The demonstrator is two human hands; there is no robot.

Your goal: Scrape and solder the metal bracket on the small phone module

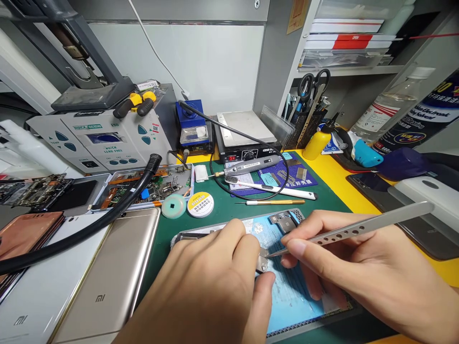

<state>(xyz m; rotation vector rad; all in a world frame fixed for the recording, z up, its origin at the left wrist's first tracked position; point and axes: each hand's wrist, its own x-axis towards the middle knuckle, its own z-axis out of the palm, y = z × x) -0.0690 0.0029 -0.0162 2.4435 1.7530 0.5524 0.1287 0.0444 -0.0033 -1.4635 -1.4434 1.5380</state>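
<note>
My left hand [211, 282] is closed, its index finger and thumb around a small silver metal part [263, 260]; most of that part is hidden behind the fingers. In my right hand [380, 272] a pair of metal tweezers [362, 226] is pinched between thumb and fingers, tips at the silver part's edge. Beneath both hands lies a blue work surface [290, 298] with a patterned edge, scuffed and streaked. Another grey metal piece [285, 220] rests at its far side, just beyond my right fingertips.
On the green mat [326, 191] beyond are a toothbrush [283, 190], a thin gold tool [276, 202], a grey handpiece [251, 165] and a round tin [201, 204]. Several phones [103, 282] and a black hose [118, 210] lie left. A yellow bottle [318, 142] stands right.
</note>
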